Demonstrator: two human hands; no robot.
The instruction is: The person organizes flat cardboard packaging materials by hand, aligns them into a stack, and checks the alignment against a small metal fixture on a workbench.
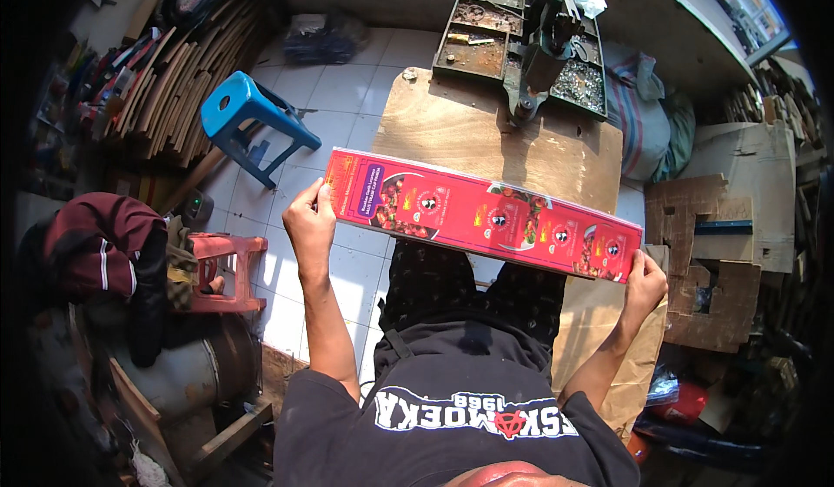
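I hold a long, flat red printed panel (473, 218) with food pictures and a purple patch along it. My left hand (310, 226) is closed on its left end, the thumb lying near the edge. The right end is pinched by my right hand (645, 284). The panel slants down to the right, above my lap and over the near edge of a wooden tabletop (417, 122). Its far edge looks pale; whether it is one piece or several layers, I cannot tell.
A dark metal machine (546, 63) stands at the table's far side between a compartment tray (473, 46) and a tray of small metal bits (582, 83). Left are a blue stool (228, 105), a pink stool (230, 245) and a maroon garment (95, 239). Cardboard (708, 304) lies right.
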